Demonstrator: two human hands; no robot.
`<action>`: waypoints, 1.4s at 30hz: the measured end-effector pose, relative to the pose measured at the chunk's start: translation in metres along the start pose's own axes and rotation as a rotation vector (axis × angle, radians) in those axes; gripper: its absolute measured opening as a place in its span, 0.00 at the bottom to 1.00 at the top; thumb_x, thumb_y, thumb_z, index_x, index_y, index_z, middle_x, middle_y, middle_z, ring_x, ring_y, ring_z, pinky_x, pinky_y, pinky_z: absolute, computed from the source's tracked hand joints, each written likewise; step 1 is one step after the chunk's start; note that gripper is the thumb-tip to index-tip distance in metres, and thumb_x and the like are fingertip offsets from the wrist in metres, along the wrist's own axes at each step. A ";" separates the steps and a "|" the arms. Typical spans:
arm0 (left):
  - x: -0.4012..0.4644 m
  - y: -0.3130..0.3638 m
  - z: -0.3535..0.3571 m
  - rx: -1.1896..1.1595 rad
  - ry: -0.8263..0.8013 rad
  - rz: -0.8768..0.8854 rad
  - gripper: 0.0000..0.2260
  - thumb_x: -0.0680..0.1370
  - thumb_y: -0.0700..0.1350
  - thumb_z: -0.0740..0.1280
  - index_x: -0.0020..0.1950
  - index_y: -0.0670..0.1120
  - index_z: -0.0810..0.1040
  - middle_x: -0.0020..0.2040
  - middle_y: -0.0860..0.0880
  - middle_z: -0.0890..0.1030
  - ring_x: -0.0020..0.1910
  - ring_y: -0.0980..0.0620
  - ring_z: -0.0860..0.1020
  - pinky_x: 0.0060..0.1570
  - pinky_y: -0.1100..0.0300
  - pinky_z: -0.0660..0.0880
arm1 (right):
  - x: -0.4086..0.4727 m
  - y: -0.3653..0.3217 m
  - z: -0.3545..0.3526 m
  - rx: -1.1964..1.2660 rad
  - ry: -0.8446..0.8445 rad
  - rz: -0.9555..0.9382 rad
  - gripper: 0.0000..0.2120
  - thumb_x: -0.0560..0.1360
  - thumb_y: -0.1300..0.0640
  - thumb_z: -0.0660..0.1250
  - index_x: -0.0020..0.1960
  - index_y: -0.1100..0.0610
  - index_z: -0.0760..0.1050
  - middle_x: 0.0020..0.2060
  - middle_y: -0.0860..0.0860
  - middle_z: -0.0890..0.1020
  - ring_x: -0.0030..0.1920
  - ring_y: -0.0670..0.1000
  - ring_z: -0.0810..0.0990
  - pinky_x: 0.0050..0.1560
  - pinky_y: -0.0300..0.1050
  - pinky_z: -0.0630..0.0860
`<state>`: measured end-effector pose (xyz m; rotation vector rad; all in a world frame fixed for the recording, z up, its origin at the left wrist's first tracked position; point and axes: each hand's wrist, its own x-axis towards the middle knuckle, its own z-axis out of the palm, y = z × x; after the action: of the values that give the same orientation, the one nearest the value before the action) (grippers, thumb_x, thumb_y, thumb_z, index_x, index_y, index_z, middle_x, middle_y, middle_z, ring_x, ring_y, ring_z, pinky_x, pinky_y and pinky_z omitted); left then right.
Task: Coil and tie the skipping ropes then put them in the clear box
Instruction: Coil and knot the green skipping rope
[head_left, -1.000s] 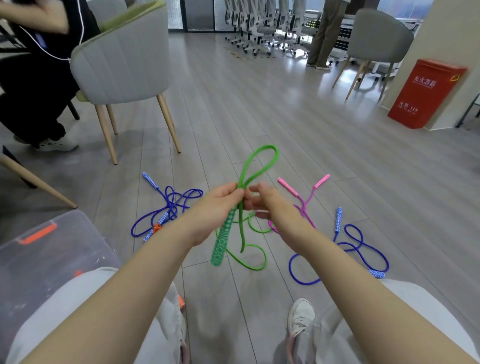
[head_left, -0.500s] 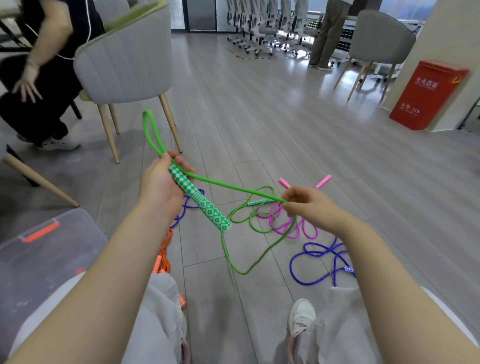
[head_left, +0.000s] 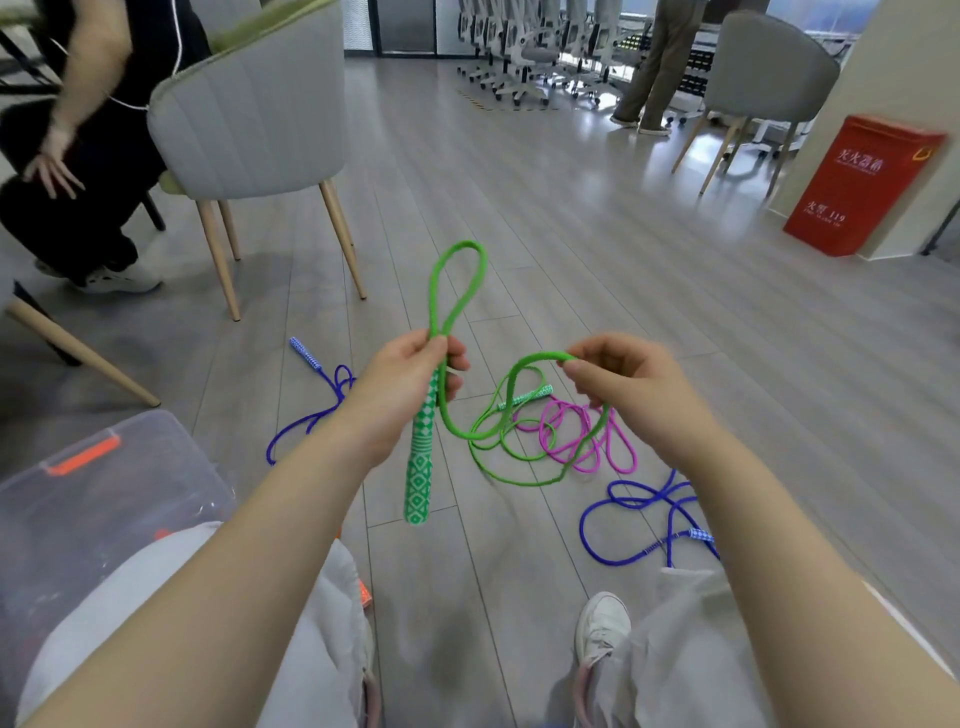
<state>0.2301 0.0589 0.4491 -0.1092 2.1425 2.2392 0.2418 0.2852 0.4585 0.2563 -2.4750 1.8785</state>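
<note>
Grey plank floor fills the frame, running up to a row of office chairs at the top centre, where a standing person's legs also show. A grey chair stands at upper left with a seated person in dark clothes behind it; a second grey chair is at upper right, beside a red box with white lettering against a pillar. In the middle of the frame the left hand grips the green rope where cord meets handle: the patterned green handle hangs down below the fist, and a cord loop stands up above it. From the left hand the cord dips and rises in an arc to the right hand, which pinches it between thumb and curled fingers. Below, the rest of the green rope lies in loose loops on the floor, its second handle just beyond the arc. A pink rope lies tangled beside and partly under the green loops at centre right. One blue rope lies at centre left, partly hidden by the left forearm, and another blue rope lies at lower right. At lower left sits the clear box with an orange latch, with bits of orange showing just beside the wearer's knee. Light trousers and a white shoe fill the bottom edge.
</note>
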 end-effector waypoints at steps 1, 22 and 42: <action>-0.003 -0.002 0.004 0.026 -0.046 0.002 0.11 0.84 0.41 0.57 0.46 0.43 0.77 0.41 0.48 0.81 0.35 0.54 0.77 0.39 0.62 0.78 | -0.001 -0.001 0.005 0.017 -0.005 -0.001 0.04 0.76 0.64 0.68 0.46 0.57 0.80 0.30 0.45 0.79 0.32 0.43 0.75 0.35 0.37 0.72; -0.019 -0.013 0.023 0.304 -0.426 0.068 0.10 0.84 0.44 0.57 0.56 0.46 0.77 0.43 0.52 0.79 0.50 0.52 0.79 0.59 0.47 0.76 | 0.000 0.005 0.028 -0.022 -0.028 0.002 0.03 0.76 0.60 0.70 0.44 0.55 0.82 0.34 0.46 0.84 0.34 0.40 0.79 0.35 0.31 0.72; 0.023 -0.008 -0.015 -0.130 0.208 -0.022 0.13 0.84 0.42 0.55 0.41 0.45 0.73 0.32 0.50 0.73 0.35 0.51 0.76 0.44 0.57 0.73 | 0.008 0.012 -0.038 -0.114 0.225 0.124 0.08 0.78 0.65 0.62 0.45 0.55 0.76 0.32 0.51 0.77 0.32 0.49 0.71 0.38 0.47 0.70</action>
<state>0.2082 0.0435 0.4389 -0.3839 2.0735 2.4517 0.2293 0.3241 0.4587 -0.1081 -2.4815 1.6913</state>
